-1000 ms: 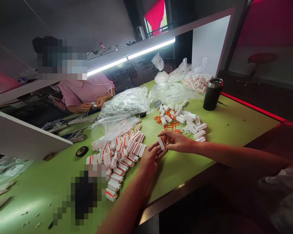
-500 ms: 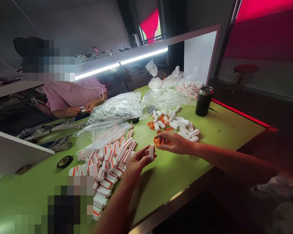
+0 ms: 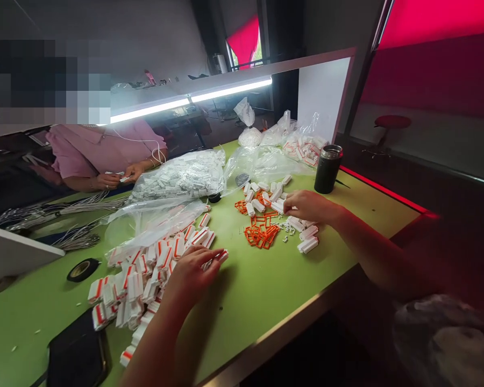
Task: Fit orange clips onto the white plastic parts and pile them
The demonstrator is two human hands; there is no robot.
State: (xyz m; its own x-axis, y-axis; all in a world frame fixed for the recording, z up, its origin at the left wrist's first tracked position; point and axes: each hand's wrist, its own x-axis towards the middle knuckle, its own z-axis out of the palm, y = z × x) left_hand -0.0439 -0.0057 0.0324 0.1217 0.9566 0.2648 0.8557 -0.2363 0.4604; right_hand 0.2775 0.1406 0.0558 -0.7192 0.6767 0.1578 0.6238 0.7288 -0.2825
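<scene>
My left hand (image 3: 194,271) is closed around a white plastic connector housing (image 3: 223,256) with an orange-red seal, low over the right edge of a pile of similar housings (image 3: 131,290). Only the end of that piece shows past my thumb. My right hand (image 3: 311,207) reaches into a second pile of plain white housings (image 3: 308,244), its fingers bent together; what lies between the fingertips is hidden. Orange frame-shaped seals (image 3: 262,236) are heaped to the left of my right hand. Beside them lie several tiny white plastic pieces (image 3: 287,228).
A black cup (image 3: 328,169) stands at the right back. Clear bags of white parts (image 3: 181,174) fill the back. Black tape (image 3: 83,270), a phone (image 3: 78,349) and cable bundles (image 3: 76,207) lie left. Opposite, a person in a pink top (image 3: 105,148) handles small parts.
My left hand has moved left and down with the housing, to the finished-looking orange-striped pile. My right hand has gone from the orange seals to the plain white housings. The view has shifted slightly.
</scene>
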